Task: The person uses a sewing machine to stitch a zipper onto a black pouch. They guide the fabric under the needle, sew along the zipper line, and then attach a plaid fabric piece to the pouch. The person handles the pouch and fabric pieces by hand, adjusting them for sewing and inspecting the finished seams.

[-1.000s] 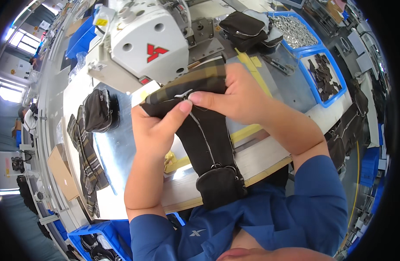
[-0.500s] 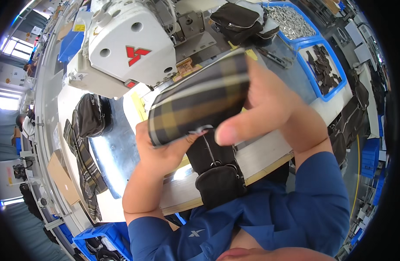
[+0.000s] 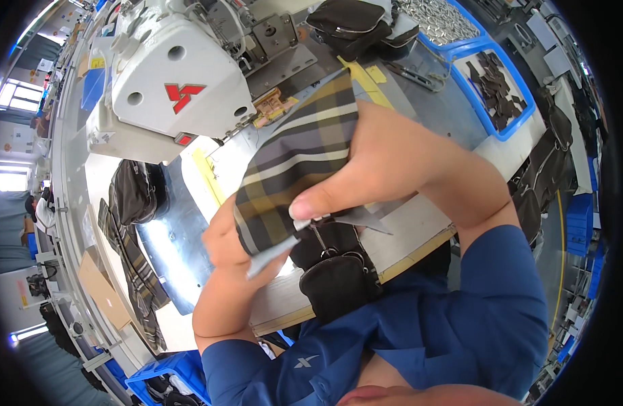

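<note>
A plaid cloth (image 3: pixel 294 166) in grey, olive and white is raised between my hands above the table's front edge. My left hand (image 3: pixel 223 240) is closed around its lower left side, with the fingers partly behind it. On the right, my right hand (image 3: pixel 372 159) grips the cloth, its thumb pressed on the lower edge and its other fingers hidden behind. Pale backing shows along that edge. Directly below, a dark brown pouch (image 3: pixel 338 287) with a metal zipper hangs over the table edge against me; its upper part reaches up to the cloth, but where they join is hidden.
A white sewing machine (image 3: pixel 169 74) stands at the far left. Dark pouches (image 3: pixel 349 24) lie behind, near scissors-like metal tools (image 3: pixel 413 76). Blue trays at far right hold metal hardware (image 3: pixel 440 24) and dark scraps (image 3: pixel 496 88). More plaid cloth (image 3: pixel 139 271) lies left.
The plaid cloth has tilted and spread, showing its pale backing at the lower edge. My right thumb has moved left and now presses on the cloth.
</note>
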Tool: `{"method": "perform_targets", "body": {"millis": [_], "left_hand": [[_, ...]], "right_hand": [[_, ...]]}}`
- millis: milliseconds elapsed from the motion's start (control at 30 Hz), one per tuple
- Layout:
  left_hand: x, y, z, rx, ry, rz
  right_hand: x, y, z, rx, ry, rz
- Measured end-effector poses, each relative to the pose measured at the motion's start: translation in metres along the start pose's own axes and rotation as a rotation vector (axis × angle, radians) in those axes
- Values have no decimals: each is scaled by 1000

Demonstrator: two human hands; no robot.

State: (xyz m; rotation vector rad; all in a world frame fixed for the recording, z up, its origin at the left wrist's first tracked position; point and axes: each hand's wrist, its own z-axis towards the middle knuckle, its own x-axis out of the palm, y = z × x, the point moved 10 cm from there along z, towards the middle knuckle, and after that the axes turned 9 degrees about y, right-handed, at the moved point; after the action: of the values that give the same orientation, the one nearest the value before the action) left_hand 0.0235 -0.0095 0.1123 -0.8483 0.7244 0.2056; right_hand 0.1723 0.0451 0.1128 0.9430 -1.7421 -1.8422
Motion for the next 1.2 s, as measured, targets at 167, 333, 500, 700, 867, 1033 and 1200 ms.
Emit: {"method": "perform_targets", "body": {"millis": [167, 333, 500, 700, 867, 1033, 1200], "left_hand": [[-24, -41, -14, 246, -282, 324], [-1, -77, -18, 394, -81, 724], [1, -78, -22, 388, -94, 771], [11, -87, -21, 437, -14, 819], [15, -91, -27, 497, 30, 794], [14, -87, -30, 477, 69, 818], [9, -88, -31, 568, 17, 673]], "right_hand": [[0, 4, 0, -169, -142, -71], [6, 5, 0, -212, -127, -105], [14, 10, -4, -93, -40, -72], [17, 29, -13, -372, -97, -272], [20, 26, -11, -365, -133, -293], [24, 4, 7, -132, -9, -127], [28, -3, 10, -135, 32, -194]]}}
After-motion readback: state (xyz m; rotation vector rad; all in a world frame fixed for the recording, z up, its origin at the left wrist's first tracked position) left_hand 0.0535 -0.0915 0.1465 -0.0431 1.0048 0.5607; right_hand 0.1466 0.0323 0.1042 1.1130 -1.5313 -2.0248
